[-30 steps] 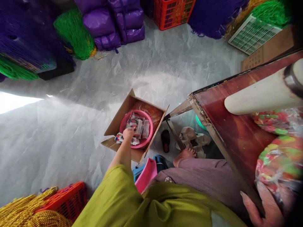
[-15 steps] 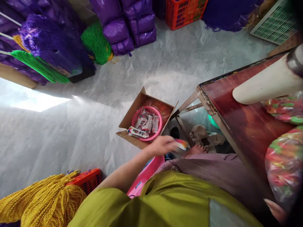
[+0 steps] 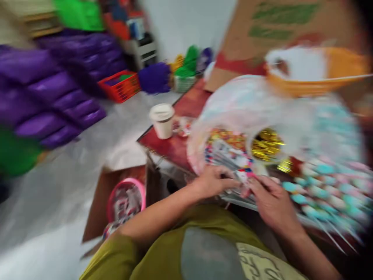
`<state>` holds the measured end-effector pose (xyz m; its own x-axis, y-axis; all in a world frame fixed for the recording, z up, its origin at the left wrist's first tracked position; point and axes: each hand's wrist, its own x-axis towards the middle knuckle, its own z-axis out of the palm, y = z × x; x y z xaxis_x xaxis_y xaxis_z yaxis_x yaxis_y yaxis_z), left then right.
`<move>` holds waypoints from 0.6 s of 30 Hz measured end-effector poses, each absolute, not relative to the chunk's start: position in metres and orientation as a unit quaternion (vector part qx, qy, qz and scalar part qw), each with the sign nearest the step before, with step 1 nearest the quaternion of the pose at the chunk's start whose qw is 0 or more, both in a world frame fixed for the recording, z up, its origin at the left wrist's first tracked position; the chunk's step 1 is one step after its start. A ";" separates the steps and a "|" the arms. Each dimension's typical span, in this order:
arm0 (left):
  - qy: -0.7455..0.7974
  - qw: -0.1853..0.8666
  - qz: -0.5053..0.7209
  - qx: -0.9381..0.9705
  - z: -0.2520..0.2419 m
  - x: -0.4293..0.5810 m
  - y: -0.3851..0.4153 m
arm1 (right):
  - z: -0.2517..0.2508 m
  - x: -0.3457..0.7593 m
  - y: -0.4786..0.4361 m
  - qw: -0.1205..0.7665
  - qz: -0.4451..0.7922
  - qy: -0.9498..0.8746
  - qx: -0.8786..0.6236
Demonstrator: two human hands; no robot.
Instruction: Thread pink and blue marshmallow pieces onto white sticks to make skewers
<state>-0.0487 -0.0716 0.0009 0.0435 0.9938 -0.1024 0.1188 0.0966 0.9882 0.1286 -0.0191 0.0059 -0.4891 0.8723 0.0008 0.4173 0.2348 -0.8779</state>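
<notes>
The picture is smeared by motion. My left hand (image 3: 214, 179) and my right hand (image 3: 269, 198) meet at the near edge of the red-brown table (image 3: 175, 146), over a stack of flat printed packets (image 3: 230, 155). Both hands look curled on a small packet (image 3: 243, 177) between them, though blur hides the fingers' exact grip. A big clear plastic bag (image 3: 262, 112) with colourful sweets and gold wrappers lies just behind the hands. To my right, wrapped blue-and-pink sweets on sticks (image 3: 323, 190) spread across the table.
A cardboard box (image 3: 99, 202) on the grey floor holds a pink bowl (image 3: 126, 198) of packets, left of the table. A white cup (image 3: 162, 119) stands on the table's far corner. Purple sacks (image 3: 58, 93), an orange crate (image 3: 121, 85) and an orange basin (image 3: 314, 74) lie beyond.
My left hand lifted a packet out of the pink bowl on the floor and carried it up to the table. My head swung up and right, and my right hand joined the left.
</notes>
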 end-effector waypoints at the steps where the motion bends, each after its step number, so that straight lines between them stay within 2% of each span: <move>1: 0.541 0.499 0.416 0.535 0.005 -0.042 -0.062 | 0.004 0.142 -0.010 0.293 0.460 -0.707 -0.450; 3: 0.540 0.476 0.379 0.581 0.016 -0.029 -0.041 | 0.003 0.170 0.006 0.383 0.492 -0.636 -0.456; 5: 0.528 0.465 0.326 0.631 0.029 -0.014 -0.024 | 0.006 0.193 0.016 0.429 0.505 -0.607 -0.439; 8: 0.488 0.452 0.230 0.710 0.039 0.010 -0.006 | 0.009 0.210 0.019 0.380 0.476 -0.673 -0.419; 10: 0.488 0.436 0.211 0.726 0.037 0.023 0.000 | 0.008 0.209 0.017 0.370 0.432 -0.696 -0.437; 15: 0.586 0.397 0.272 0.652 0.004 0.042 0.000 | -0.008 0.206 0.007 0.420 0.393 -0.646 -0.502; 18: 0.580 0.386 0.294 0.654 -0.007 0.050 -0.001 | -0.017 0.218 0.005 0.425 0.408 -0.625 -0.512</move>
